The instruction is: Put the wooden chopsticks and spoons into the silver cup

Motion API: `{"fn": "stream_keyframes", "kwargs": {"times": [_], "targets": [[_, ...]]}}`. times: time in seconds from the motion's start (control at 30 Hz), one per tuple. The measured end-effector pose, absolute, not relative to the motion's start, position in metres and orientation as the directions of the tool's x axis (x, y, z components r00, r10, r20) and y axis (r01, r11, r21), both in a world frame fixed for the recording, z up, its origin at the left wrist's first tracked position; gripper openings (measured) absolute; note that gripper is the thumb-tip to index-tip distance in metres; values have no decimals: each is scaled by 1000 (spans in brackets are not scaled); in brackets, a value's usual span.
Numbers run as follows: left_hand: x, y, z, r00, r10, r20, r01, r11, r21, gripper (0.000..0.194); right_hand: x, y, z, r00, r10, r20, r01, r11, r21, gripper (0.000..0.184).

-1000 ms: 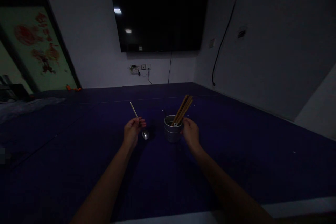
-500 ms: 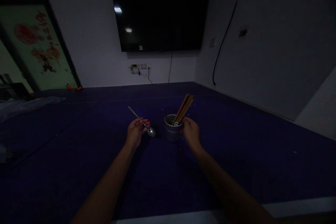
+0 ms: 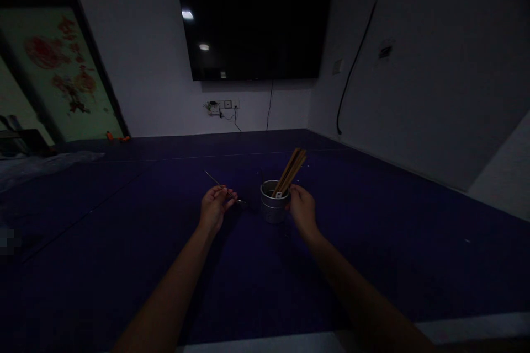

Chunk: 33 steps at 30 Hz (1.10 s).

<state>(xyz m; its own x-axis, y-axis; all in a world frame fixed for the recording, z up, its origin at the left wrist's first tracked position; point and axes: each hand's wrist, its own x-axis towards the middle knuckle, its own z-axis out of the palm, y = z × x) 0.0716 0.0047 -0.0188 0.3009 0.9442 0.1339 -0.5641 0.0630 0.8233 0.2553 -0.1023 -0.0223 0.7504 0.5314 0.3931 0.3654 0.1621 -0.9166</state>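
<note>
Between the fingers of my left hand [image 3: 212, 209] is a long-handled metal spoon [image 3: 212, 178]. Its handle points up to the left, and its bowl, seen nearly edge-on, sticks out to the right of the fingertips. A round metal utensil holder [image 3: 274, 212] stands on the dark blue surface a little to the right of the spoon. Several wooden chopsticks [image 3: 291, 171] lean to the right inside it, along with a small white-ended item and a thin dark handle. My right hand [image 3: 302, 208] is closed on the holder's right rim; its fingertips are partly hidden.
The dark blue surface [image 3: 256, 281] stretches to the wall, where a large black television [image 3: 256, 25] hangs. Sockets with cords [image 3: 223, 105] sit below it. At the far left lie clear plastic sheeting [image 3: 62, 168] and small orange objects [image 3: 118, 137].
The spoon has turned in my left hand, so its bowl now shows nearly edge-on instead of facing me. My right hand stays on the utensil holder.
</note>
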Motion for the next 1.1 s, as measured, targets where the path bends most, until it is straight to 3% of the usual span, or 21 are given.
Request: {"fn": "stream_keyframes", "kwargs": {"times": [0.33,0.67,0.87,1.1], "targets": [[70,1,-15,271,948,167,-511,-5,860,38,257,-102,-24,744,538,396,373,158,-914,38],[71,-1,-16,247,950,192,-511,-41,859,69,258,-101,-25,751,527,397,369,163,-915,35],[70,-1,-16,307,938,161,-496,14,868,44,256,-102,-23,757,523,390,376,140,-916,35],[71,-2,-13,293,944,151,-504,19,864,34,257,-101,-24,760,526,381,346,168,-923,37]]}}
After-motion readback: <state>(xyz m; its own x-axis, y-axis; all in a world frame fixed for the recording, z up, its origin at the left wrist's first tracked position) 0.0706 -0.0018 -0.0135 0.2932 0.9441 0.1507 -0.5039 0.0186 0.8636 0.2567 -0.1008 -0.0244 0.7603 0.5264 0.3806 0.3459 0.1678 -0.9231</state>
